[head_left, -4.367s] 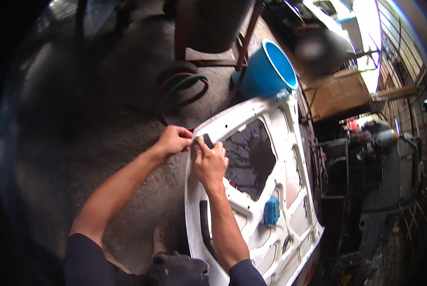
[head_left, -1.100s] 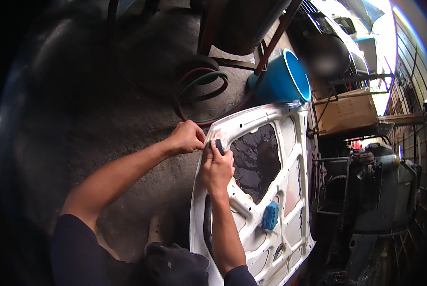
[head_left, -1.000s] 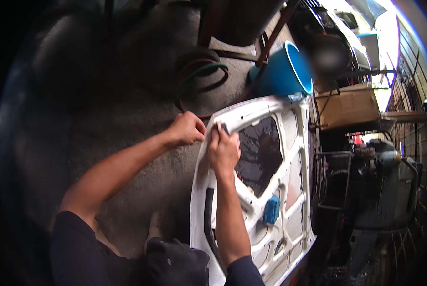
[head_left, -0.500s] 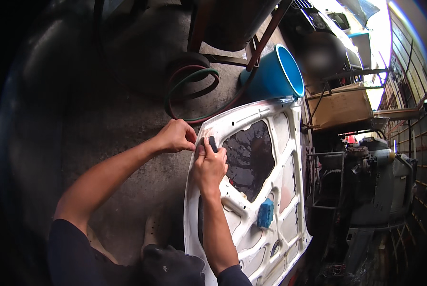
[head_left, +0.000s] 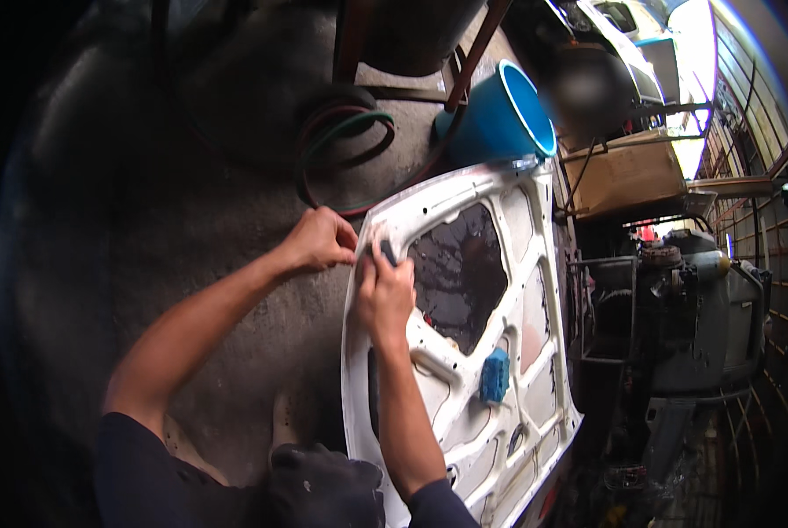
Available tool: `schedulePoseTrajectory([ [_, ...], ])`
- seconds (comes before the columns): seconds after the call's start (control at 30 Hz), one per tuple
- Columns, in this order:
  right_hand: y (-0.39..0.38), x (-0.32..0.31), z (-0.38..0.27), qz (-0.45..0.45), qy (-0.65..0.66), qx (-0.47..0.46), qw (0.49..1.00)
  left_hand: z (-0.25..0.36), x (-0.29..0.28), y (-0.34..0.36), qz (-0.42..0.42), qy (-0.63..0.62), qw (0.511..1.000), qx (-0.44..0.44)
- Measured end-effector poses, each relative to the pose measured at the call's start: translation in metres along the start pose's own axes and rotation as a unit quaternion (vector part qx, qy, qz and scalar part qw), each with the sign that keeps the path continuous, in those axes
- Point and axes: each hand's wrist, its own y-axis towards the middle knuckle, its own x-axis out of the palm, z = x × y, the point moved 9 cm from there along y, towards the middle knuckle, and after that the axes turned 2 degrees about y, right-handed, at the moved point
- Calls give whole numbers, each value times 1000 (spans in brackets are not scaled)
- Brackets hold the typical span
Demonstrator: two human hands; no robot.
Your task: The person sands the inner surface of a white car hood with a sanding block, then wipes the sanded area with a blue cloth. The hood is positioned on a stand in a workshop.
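I have dark block (head_left: pixel 388 253) gripped in right hand (head_left: pixel 387 299), long axis slanting forward-left; white car panel (head_left: pixel 451 193) beneath fingers, spreading rightward. Left hand (head_left: pixel 318 240) farther from block, by panel's outer edge, fingers narrow; whether loaded, cannot tell.

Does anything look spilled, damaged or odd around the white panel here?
A brownish patch breaks the finish of the white panel near the right hand, possibly wear. The dark surface seen through it looks blotchy; wet or not, I cannot tell.
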Motion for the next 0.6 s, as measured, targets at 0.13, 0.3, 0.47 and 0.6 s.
schedulePoseTrajectory([
  [0.13,2,-6,-4,18,-31,-49,998,2,-2,-1,16,5,1000,-3],
  [0.3,4,-5,-9,-27,-121,-104,987,5,-1,-1,35,28,999,7],
  [0.47,6,-22,-25,39,-141,-155,977,-2,3,-1,10,-3,1000,-13],
  [0.6,8,-5,-16,-62,-165,-114,978,3,0,0,18,20,999,28],
])
